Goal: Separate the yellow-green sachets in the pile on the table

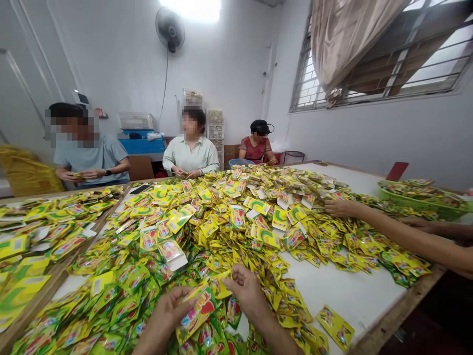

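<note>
So the left hand (168, 306) has a printed yellow carton (198, 311) pinched with the thumb across its face, and the right hand (246, 286) has a small yellow sachet (221, 285) between thumb and fingers, right up at the carton's far end. Both hands are closed on something, neither one's spread wide. The carton is tilted, held just over a pile of green sachets (125, 301) on the near side of the bench (351, 305). My read is that this is the lining-up step, sachet to carton mouth, though honestly I can't tell if the tip is already inside or just touching. If it's a filling job, the next move calls for the left hand keeping that carton steady and its flap out of the way while the right feeds the sachet in straight, no crumpled corners. There's another open carton (173, 254) lying on the heap just beyond, and a co-worker's arm (399, 231) reaches in from the right, well apart from these hands
</note>
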Action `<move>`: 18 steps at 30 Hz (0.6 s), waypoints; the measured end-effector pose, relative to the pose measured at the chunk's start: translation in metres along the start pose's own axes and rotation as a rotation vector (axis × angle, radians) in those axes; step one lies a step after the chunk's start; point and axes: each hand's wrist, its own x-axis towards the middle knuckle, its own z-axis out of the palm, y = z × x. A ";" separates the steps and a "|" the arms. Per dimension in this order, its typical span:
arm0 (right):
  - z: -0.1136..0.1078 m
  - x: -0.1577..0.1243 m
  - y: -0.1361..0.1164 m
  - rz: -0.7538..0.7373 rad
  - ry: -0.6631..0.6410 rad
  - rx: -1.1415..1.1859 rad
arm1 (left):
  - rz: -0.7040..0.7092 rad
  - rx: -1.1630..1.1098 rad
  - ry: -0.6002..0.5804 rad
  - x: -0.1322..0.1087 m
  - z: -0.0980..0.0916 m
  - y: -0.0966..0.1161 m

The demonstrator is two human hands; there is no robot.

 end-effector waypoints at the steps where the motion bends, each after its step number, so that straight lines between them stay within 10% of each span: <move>1: 0.003 0.001 0.002 0.004 -0.025 0.010 | 0.003 -0.018 -0.008 0.000 0.000 0.000; 12: 0.004 0.004 0.012 0.078 -0.183 0.059 | 0.026 -0.042 -0.010 -0.010 0.004 0.012; 18: 0.018 -0.006 0.008 0.017 0.047 -0.167 | 0.027 0.041 0.046 -0.004 0.010 0.005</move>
